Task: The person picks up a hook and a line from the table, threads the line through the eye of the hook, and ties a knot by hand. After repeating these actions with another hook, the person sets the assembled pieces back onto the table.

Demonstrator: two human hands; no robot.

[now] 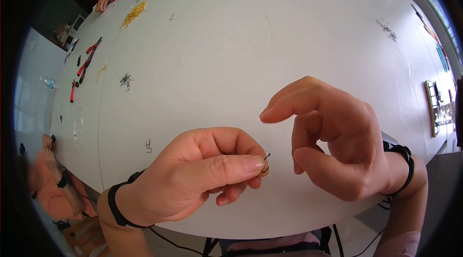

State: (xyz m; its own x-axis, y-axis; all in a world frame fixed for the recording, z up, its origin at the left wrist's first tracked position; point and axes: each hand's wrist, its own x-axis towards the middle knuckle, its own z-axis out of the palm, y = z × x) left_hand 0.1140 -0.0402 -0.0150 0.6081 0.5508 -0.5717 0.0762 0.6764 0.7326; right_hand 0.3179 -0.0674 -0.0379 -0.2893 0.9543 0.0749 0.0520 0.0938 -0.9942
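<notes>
My left hand [212, 170] is closed in a pinch, thumb against forefinger, on a small dark fish hook [267, 156]; most of the hook is hidden by the fingertips. To its right, my right hand [333, 136] is raised over the table with the forefinger stretched out. Its thumb and other fingers curl together, and whatever they may hold is too fine to make out. A few loose hooks [148, 146] lie left of my left hand. Farther off is a small pile of dark hooks [126, 81].
On the white table [231, 64] lie red-handled pliers [87, 61], red cutters [73, 91], a gold heap [133, 14] and another dark pile [387, 30]. Clear line [405, 71] trails at right, near a phone-like object [430, 108]. Other people's hands [102, 3] show at far left.
</notes>
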